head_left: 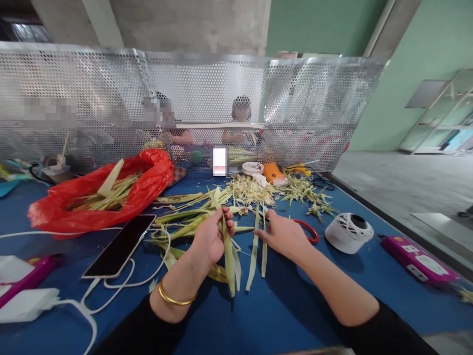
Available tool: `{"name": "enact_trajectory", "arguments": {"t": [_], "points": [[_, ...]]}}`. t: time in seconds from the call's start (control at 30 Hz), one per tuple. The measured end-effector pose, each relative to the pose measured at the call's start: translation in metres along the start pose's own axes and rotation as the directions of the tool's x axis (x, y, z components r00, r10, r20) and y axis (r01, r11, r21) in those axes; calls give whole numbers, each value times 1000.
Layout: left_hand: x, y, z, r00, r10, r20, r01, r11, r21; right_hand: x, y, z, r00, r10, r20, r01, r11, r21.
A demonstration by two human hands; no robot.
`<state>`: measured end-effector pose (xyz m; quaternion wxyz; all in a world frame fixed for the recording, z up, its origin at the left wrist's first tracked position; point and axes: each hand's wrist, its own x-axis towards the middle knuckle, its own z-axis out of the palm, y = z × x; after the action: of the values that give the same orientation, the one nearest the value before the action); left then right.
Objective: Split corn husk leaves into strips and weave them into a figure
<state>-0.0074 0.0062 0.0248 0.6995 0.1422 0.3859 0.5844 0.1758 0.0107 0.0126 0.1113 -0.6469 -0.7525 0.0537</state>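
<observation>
Green-yellow corn husk leaves point(228, 256) hang from my left hand point(210, 235), whose fingers are closed around them, with tips pointing down toward the table. My right hand point(283, 234) is closed in a pinch on narrow pale husk strips point(253, 259), which dangle below its fingertips. Red-handled scissors point(310, 230) show just behind the right hand; whether that hand touches them I cannot tell. Longer husks point(188, 228) lie on the blue table beyond and left of my left hand. A heap of shredded husk pieces point(247, 190) lies past both hands.
A red plastic bag point(55, 209) of husks stands left, near a cabled phone point(120, 246). Right are a white round device point(349, 233) and a purple power strip point(417, 259). Another phone point(219, 161) stands before a perforated metal screen point(207, 88); people sit behind it.
</observation>
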Motion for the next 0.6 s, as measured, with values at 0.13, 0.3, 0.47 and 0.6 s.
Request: {"name": "enact_trajectory", "arguments": {"t": [0.13,0.3,0.47,0.6], "points": [[-1,-5,0,1000,-30,3,30,999,39,0,-8,17,999,3,32,-2,1000,-15],[0,-11,-2,997,-49,62,48,999,21,0,-16,27,999,32,41,-30,999,-34],[1,-13,-3,992,-72,108,66,996,57,2,-16,30,998,51,39,-50,998,-25],[1,-14,-4,986,-113,122,101,990,98,6,-6,23,997,76,32,-79,987,142]]}}
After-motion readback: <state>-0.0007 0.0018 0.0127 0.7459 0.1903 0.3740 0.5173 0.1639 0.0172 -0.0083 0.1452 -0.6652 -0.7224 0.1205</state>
